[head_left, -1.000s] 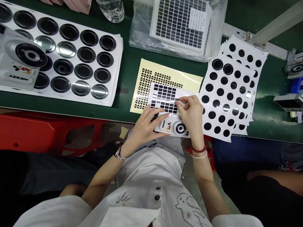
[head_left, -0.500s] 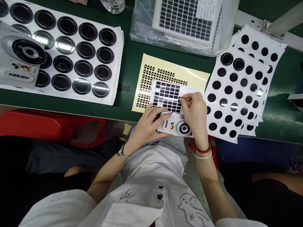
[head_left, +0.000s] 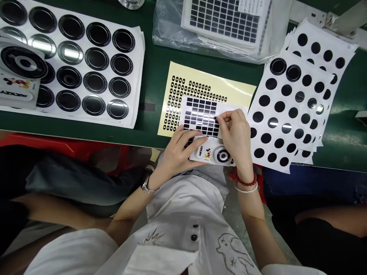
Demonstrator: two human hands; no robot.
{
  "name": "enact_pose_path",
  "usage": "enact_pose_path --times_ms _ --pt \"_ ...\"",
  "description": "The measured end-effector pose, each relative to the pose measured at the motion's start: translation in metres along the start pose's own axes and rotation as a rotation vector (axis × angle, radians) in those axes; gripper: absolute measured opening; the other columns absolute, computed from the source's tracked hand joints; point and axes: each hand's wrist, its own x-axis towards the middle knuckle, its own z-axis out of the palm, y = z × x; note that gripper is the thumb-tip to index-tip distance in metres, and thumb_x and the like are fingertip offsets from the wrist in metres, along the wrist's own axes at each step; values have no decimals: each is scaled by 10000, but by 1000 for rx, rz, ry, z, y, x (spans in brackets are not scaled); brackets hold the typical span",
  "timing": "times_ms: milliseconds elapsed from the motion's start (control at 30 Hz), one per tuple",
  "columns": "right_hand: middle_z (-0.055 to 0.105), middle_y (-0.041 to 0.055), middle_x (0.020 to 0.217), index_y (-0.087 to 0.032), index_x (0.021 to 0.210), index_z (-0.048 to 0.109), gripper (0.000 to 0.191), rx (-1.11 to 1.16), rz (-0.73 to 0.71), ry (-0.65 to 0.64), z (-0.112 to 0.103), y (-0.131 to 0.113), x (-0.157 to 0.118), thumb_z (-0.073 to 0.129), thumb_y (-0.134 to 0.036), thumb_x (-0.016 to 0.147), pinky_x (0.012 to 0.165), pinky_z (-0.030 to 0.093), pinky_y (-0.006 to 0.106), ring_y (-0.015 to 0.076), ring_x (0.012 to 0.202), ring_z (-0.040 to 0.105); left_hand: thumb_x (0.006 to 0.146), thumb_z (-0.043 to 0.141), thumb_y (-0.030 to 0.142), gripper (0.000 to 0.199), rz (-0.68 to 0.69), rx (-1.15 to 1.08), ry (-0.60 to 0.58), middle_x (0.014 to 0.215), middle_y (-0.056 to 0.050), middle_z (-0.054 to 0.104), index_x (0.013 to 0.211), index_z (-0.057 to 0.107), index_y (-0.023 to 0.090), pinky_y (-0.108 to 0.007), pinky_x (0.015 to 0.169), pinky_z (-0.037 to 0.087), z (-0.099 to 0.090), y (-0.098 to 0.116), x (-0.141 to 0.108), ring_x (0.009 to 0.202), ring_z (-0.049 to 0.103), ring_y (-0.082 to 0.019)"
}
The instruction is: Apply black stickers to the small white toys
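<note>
A white toy camera (head_left: 204, 153) with a Mickey print and a round black-and-grey lens lies near the table's front edge. My left hand (head_left: 181, 149) holds it, thumb below and fingers across its left end and the edge of a white sticker sheet (head_left: 185, 109). Small black rectangles cover that sheet, with a few gaps in the rows. At the sheet's right side my right hand (head_left: 236, 131) pinches thumb and forefinger on a small black sticker (head_left: 216, 118). Whether the sticker has come off its backing is hard to see. Beneath lies a yellow sheet (head_left: 237, 86) of small black stickers.
Sheets with large black circles (head_left: 94, 82) lie left, a second camera piece (head_left: 17, 86) on them. Overlapping sheets of black dots (head_left: 272, 128) lie right. A plastic bag (head_left: 166, 32) with sticker sheets is behind. Another person's arm (head_left: 63, 212) shows at lower left.
The view has shifted slightly. My hands keep almost the same pose on the camera and the sheet. At lower left, more of another person's arm has come into view.
</note>
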Motion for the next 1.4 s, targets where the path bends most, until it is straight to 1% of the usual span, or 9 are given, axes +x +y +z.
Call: enact_pose_path --times_ms 200,433,533,633,733,833,967,1067,1400 --pt "676 56 1001 -227 961 646 28 4 3 28 -1 0 0 656 -241 983 751 533 357 199 842 669 934 788 593 672 3 0 -6 1306 -145 705 1450 580 215 -571 1230 467 -1 1 0 1180 689 -293" --pt "655 36 948 -226 898 627 78 12 60 -39 -1 -5 4 661 -215 968 725 465 338 195 852 638 961 753 595 617 -10 22 -25 1314 -138 701 1429 594 227 -555 1231 471 -2 2 0 1195 687 -282" --pt "627 25 936 -230 928 600 79 201 83 -122 -19 -1 0 616 -241 1005 741 453 340 178 810 599 939 787 577 661 3 -9 3 1311 -145 700 1454 583 215 -565 1233 462 -1 1 0 1181 682 -289" --pt "544 -3 847 -238 910 570 177 418 180 -289 -51 8 -13 596 -342 1051 714 425 330 159 742 507 932 799 572 683 8 -18 7 1316 -137 706 1478 560 239 -571 1218 473 1 0 1 1181 687 -293" --pt "491 -10 830 -234 891 564 266 461 319 -446 -78 17 -29 586 -428 1072 698 391 328 152 738 452 933 797 581 668 27 20 8 1297 -144 717 1444 567 216 -570 1205 492 2 -1 1 1163 698 -293" --pt "487 -17 818 -234 908 560 280 464 408 -539 -84 23 -40 586 -461 1070 685 378 330 153 738 446 932 798 581 662 38 50 2 1283 -154 718 1415 580 185 -574 1209 493 2 -1 2 1152 701 -298" --pt "497 -21 804 -230 907 553 267 444 421 -528 -78 25 -42 583 -443 1065 672 373 325 150 734 457 936 794 578 674 32 38 -3 1303 -146 711 1453 561 215 -587 1229 473 2 -1 1 1167 700 -295" --pt "523 -15 810 -224 905 560 251 412 401 -530 -76 22 -40 580 -424 1055 673 392 324 150 737 483 924 807 578 689 37 38 -10 1301 -157 709 1443 568 192 -587 1238 466 2 -1 0 1177 696 -302" --pt "616 27 849 -212 897 617 191 295 393 -430 -73 15 -37 644 -391 960 663 467 345 173 749 573 928 802 587 681 31 30 -10 1300 -147 709 1444 574 205 -569 1235 468 1 -1 2 1181 698 -297"
